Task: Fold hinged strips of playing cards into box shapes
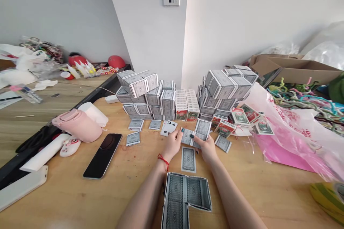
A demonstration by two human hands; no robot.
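Note:
My left hand (174,142) pinches the left side of some grey-backed playing cards (188,137) above the table's middle. My right hand (206,146) grips the same cards from the right, its thumb lying across them; another card (203,127) stands up at an angle there. Below the hands a single playing card (188,159) lies face down. Nearer to me, between my forearms, is an L-shaped structure (174,200) built from folded cards, with an open compartment at its right. A few face-up cards (168,128), a club card on top, lie beyond my left hand.
Stacked card blocks stand at the back left (139,93) and back right (228,86), with card packs (187,102) between them. Loose card boxes (240,116) and a pink plastic bag (282,139) lie right. A phone (103,155), pink bottle (77,124) and yellow tape roll (328,196) surround the workspace.

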